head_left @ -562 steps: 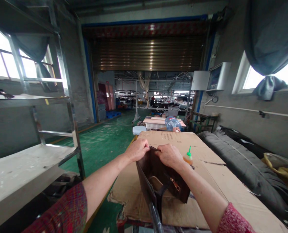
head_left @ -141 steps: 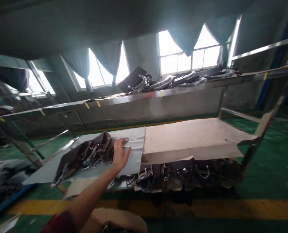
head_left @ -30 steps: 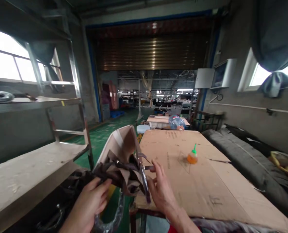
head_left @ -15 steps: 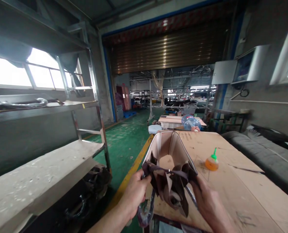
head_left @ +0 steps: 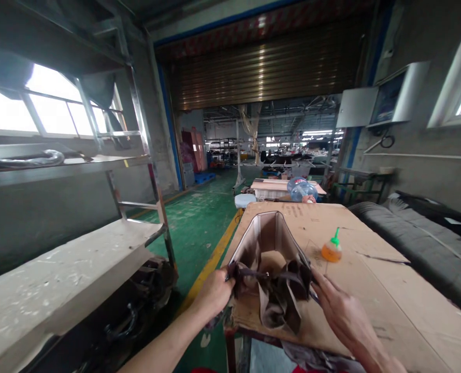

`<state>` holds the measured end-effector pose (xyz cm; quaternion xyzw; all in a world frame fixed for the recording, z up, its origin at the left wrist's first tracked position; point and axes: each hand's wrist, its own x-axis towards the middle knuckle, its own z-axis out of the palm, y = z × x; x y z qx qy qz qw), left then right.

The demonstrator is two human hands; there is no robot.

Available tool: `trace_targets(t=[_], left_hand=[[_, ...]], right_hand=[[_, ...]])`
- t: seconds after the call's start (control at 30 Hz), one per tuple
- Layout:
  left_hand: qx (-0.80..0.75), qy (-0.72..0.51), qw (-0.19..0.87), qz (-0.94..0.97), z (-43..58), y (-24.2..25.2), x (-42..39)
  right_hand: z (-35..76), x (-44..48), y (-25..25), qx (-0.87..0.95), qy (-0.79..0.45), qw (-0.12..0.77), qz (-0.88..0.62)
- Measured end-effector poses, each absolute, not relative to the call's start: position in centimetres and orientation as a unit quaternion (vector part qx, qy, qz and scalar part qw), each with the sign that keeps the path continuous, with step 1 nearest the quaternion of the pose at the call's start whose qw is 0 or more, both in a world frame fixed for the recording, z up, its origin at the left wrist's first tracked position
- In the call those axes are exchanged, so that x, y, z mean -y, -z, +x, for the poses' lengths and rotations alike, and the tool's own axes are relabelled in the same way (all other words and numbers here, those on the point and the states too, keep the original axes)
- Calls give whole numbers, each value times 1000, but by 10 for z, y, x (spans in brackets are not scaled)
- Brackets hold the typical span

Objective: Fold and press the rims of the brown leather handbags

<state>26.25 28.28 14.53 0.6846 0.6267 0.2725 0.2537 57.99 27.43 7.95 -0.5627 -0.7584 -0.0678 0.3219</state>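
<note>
One bag (head_left: pixel 271 259), brown with a pale lining, stands open at the near left corner of the one table (head_left: pixel 370 290), between two hands. The left hand (head_left: pixel 215 292) is closed on the bag's left rim. The right hand (head_left: pixel 341 311) lies against the right rim with its fingers nearly straight; whether it grips cannot be told. Dark straps and flaps hang crumpled across the bag's mouth. One orange bottle (head_left: pixel 331 250) with a green cap stands on the table, near the bag's right. One rack (head_left: pixel 59 274) stands to the left, across the green floor.

Half a second ago the bag was held slightly higher, over the table edge. A second ago it hung tilted off the table's left side. The bottle has not moved.
</note>
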Motion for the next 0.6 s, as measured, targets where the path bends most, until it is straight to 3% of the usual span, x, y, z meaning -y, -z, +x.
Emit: trace_targets(t=[0.17,0.3,0.47,0.6], left_hand=[[-641,-204,138,727,269,-159,-285],[-653,-221,106,717,277,-157,-285],[-623,-255,155,723,281,-154,-283],[-601,-261,196,729,285,-158,-277]], right_hand=[[569,-263,-98,723,213,363,-548],[554,-247,-67,726,273,413,-478],[520,-246,0,772,129,430,-450],[488,-262,-6,738,-27,441,-510]])
